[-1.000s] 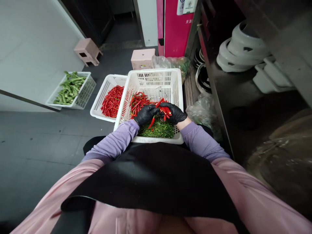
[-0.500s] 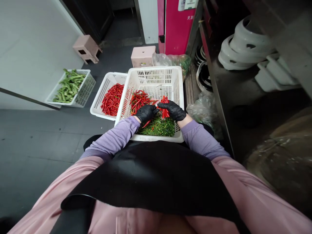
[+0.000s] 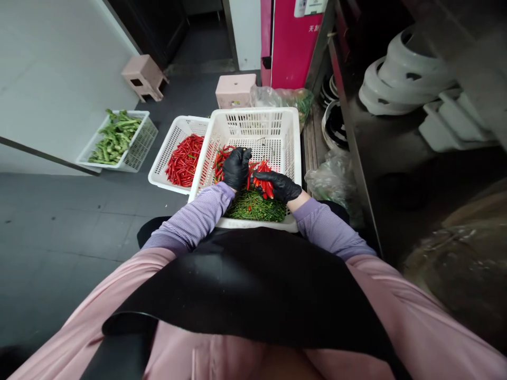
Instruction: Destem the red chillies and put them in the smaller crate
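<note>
My right hand, in a black glove, is closed around a bunch of red chilies whose tips stick out past the fingers. To its left, my black-gloved left hand is raised in a fist with the fingers pressed together; what it pinches is hidden. A red chili hangs between the two hands. Both hands are over a white plastic basket. Inside that basket, loose red chilies lie behind and left of my left hand. A pile of green stems fills its near end.
A second white basket holding red chilies stands left of the first. Farther left, another basket holds green vegetables. Pink stools stand beyond. Plastic bags and a metal shelf are on the right.
My left hand has moved up and away from my right hand, closing into a fist. My right hand keeps the chili bunch, now tilted a little.
</note>
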The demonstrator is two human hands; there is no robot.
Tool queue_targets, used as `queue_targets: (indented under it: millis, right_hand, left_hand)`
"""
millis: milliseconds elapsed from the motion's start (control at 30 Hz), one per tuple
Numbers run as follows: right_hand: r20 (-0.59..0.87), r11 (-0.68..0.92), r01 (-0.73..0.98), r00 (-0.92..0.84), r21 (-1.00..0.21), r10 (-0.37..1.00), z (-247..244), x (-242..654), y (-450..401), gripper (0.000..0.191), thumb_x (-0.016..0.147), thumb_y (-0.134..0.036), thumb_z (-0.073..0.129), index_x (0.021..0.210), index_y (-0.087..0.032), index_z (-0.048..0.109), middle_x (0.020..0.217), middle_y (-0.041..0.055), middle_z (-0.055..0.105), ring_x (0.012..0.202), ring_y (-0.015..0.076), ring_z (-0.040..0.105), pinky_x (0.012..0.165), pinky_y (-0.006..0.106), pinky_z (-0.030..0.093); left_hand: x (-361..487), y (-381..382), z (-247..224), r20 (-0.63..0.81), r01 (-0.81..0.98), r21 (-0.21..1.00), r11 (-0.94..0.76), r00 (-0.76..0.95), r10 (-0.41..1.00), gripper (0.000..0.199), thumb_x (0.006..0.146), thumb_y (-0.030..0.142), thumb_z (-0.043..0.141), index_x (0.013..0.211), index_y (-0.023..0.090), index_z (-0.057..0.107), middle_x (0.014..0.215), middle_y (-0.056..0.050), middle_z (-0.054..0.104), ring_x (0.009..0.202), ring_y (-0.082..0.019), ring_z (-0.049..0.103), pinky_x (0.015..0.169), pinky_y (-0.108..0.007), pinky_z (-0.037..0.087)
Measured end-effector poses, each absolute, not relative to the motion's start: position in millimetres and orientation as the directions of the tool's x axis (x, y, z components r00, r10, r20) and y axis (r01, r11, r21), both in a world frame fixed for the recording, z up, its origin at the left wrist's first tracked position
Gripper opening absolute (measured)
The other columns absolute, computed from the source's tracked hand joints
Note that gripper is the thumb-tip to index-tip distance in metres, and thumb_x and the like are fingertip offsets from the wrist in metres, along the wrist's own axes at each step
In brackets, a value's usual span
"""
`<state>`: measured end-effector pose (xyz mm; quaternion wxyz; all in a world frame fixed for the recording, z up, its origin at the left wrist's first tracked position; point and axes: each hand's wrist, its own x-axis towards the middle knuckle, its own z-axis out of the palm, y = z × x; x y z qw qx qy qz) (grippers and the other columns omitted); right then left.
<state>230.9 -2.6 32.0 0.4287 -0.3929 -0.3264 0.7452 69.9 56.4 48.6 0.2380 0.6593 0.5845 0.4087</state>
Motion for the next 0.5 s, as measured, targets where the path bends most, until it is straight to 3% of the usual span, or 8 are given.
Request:
queue_targets:
  millis: [100,300,400,500]
  right_hand:
    - [-0.284,-0.412,-0.412,-0.337,-0.813,0.898,37,227,-4,0.048,0.057,-0.054,0.108,0.078,-0.028,0.073,0.074,-0.0007,0.080,0.085,0.0278,0.077,0.084,0.042,0.066]
    - [-0.260,-0.390,-0.412,-0.337,-0.824,0.905,47,234,-1,0.040,0.073,-0.046,0.100,0.100,-0.023,0.081,0.087,0.0020,0.084,0.104,0.0309,0.080,0.095,0.044,0.064]
    - [-0.262,-0.402,-0.398,-0.361,-0.825,0.895,51,238,-3,0.039,0.072,-0.040,0.100,0.102,-0.023,0.081,0.085,0.0016,0.082,0.101,0.0309,0.080,0.094,0.045,0.063]
    - [-0.277,-0.394,-0.377,-0.326,-0.838,0.904,50,247,1,0.039,0.070,-0.035,0.102,0.101,-0.024,0.081,0.083,0.0022,0.081,0.102,0.0321,0.079,0.096,0.048,0.063]
  left_hand:
    - [74,60,47,0.188,0.464,0.869,-0.174,0.017,0.982,0.039,0.115,0.047,0.064,0.086,0.021,0.064,0.084,-0.004,0.070,0.088,-0.019,0.069,0.082,-0.032,0.055]
    - [63,60,61,-0.190,0.156,0.977,0.144,0.341,0.921,0.037,0.113,0.043,0.065,0.084,0.019,0.065,0.070,0.000,0.061,0.051,-0.010,0.046,0.054,-0.029,0.044]
    - [57,62,65,-0.234,0.192,0.968,0.162,0.460,0.856,0.050,0.111,0.062,0.064,0.085,0.019,0.067,0.063,0.002,0.054,0.048,-0.009,0.039,0.049,-0.026,0.040]
    - [49,72,61,-0.273,0.379,0.922,0.076,0.498,0.823,0.058,0.113,0.070,0.053,0.096,0.018,0.074,0.064,0.000,0.056,0.052,-0.013,0.048,0.055,-0.030,0.048]
